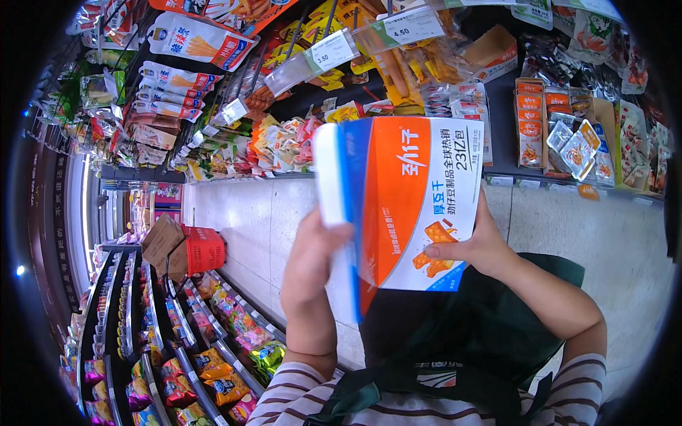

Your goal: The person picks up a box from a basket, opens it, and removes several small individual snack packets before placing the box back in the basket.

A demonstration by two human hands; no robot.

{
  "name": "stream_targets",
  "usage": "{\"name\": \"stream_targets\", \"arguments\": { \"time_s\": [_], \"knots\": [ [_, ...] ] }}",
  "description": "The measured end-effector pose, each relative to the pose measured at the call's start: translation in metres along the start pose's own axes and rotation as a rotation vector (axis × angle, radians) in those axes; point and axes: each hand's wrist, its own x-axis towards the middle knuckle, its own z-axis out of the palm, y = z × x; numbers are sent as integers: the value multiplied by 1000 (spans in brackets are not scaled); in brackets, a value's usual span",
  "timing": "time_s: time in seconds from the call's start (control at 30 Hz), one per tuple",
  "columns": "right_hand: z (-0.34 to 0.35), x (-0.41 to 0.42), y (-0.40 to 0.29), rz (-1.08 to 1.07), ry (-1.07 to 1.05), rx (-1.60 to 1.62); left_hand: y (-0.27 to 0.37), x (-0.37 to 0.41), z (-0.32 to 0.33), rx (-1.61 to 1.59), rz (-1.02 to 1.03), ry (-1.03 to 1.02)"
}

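In front of my body is a large orange, white and blue cardboard snack box (394,202), printed with writing and a picture of dried tofu pieces. My right hand (471,239) grips its right side, the thumb lying across the printed front. At the opposite side, my left hand (319,247) holds the white and blue edge; that hand is somewhat blurred and its fingertips are partly hidden. The inside of the box cannot be seen. A dark green apron (474,330) hangs below it over my striped sleeves.
Ahead, a shelf (501,128) carries open display boxes of small snack packets (530,122). Hanging snack bags (186,42) and price tags (333,50) fill the upper left. A red shopping basket (205,249) with a brown carton (168,245) stands near the chip shelves (186,341). Pale floor tiles (240,213) run between.
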Motion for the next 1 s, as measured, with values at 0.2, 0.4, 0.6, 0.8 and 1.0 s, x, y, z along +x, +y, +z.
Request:
{"name": "stream_targets", "arguments": {
  "time_s": [0.2,0.4,0.6,0.8,1.0],
  "knots": [
    [3,0,-9,194,-202,150,-8,27,-45,-261,-22,-41],
    [7,-4,-11,171,-299,60,-50,38,-54,5,-41,-98],
    [12,-6,3,98,-265,33,-42,30,-54,1,177,-2],
    [19,-7,6,203,-306,21,21,31,-94,107,247,-3],
    [22,-9,19,129,-286,33,51,52,-53,1012,11,-223]
  ]
}}
